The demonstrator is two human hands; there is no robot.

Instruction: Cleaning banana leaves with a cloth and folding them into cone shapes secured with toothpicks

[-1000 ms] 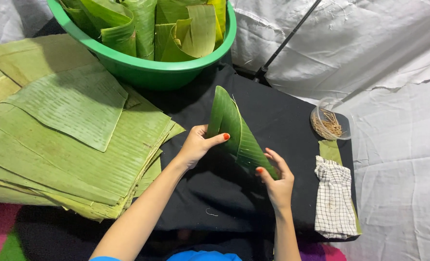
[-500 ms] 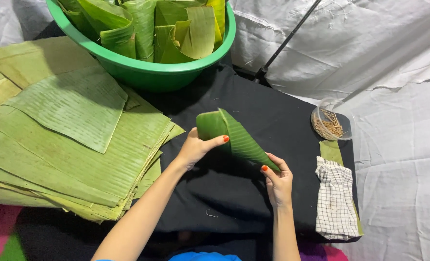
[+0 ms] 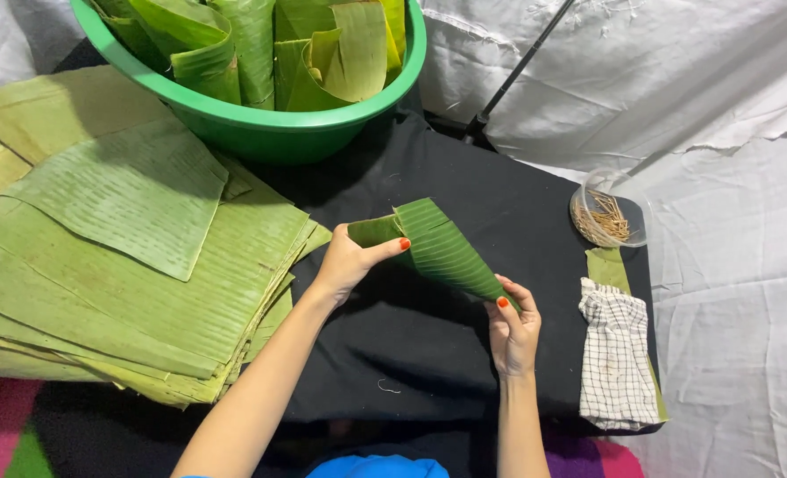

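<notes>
From the head camera, a rolled banana-leaf cone is held above the black table, just in front of the green basin. The left hand pinches the cone's wide open end, thumb laid along the rim and fingers behind it. The right hand is closed around the narrow pointed end, thumb pressing on the leaf, nearer the person than the basin is. The cone lies tilted, its wide mouth toward the basin and its tip toward the person's right.

The basin stands at the far edge of the table and is packed with more rolled leaves. To the basin's left and nearer the person lies a stack of flat banana leaves. To the basin's right, well apart, a clear cup of small sticks stands, and just nearer than the cup a checked cloth rests over a leaf strip.
</notes>
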